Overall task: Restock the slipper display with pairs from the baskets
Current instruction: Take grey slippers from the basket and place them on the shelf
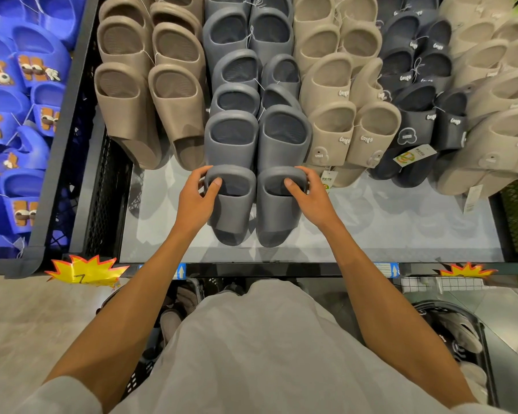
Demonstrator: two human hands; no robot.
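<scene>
Currently in hand: one pair of dark grey moulded foam slippers (234, 210), side by side on the pale glossy tabletop (386, 222), toes toward the black metal front rail (281, 268) with a bare strip left before it.

Hands: left hand (196, 194) grips the strap of the left slipper, thumb hooked into the opening. The right hand (307, 192) grips the right slipper's strap the same way. The two hands are apart, one per slipper, and neither has let go.

Stock beyond the rail, in overlapping columns running away from it:
- grey foam column (237, 76), which the held pair fronts, now the one reaching nearest the rail
- taupe-brown foam column (150, 100), ending farther back
- beige badged column (338, 121) and black badged column (422, 94), both stopping short of the held pair

Supply on the near side of the rail, at floor level: a dark mesh basket (141, 375) and a round dark basket (488, 348), each with slippers showing inside.

Progress, as judged: well under way. The grey column looks close to filled once this pair is seated and released. Left to do, it seems, is to bring the taupe, beige and black columns forward over the open tabletop from what remains in the baskets.
</scene>
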